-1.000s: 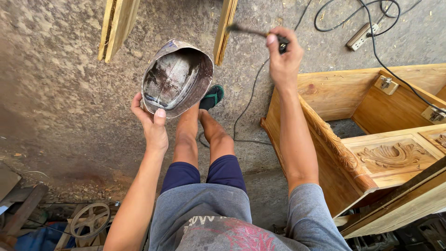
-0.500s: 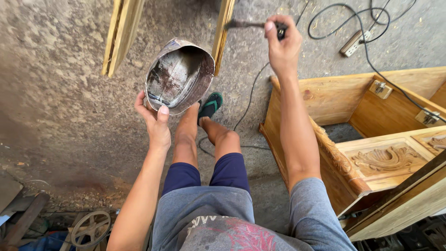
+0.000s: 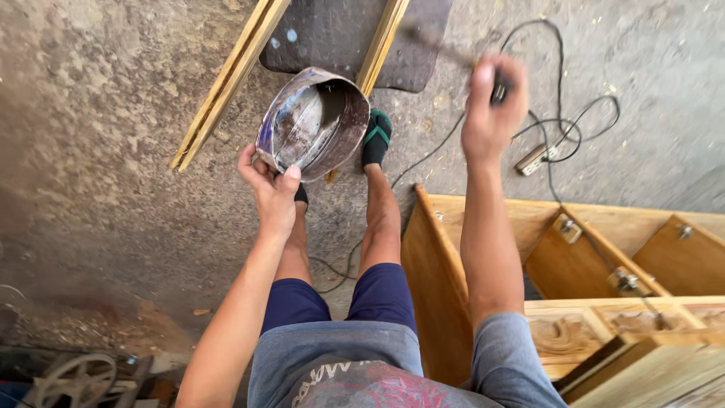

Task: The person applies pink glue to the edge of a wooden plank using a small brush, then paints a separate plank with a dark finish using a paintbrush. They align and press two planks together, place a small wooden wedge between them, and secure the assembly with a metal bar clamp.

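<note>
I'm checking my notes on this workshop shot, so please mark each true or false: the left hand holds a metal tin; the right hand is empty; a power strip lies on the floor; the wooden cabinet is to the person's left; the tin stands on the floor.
1. The left hand holds a metal tin. True.
2. The right hand is empty. False: it grips a thin, blurred tool.
3. A power strip lies on the floor. True.
4. The wooden cabinet is to the person's left. False: it is on the right.
5. The tin stands on the floor. False: it is held up by its rim.
</note>
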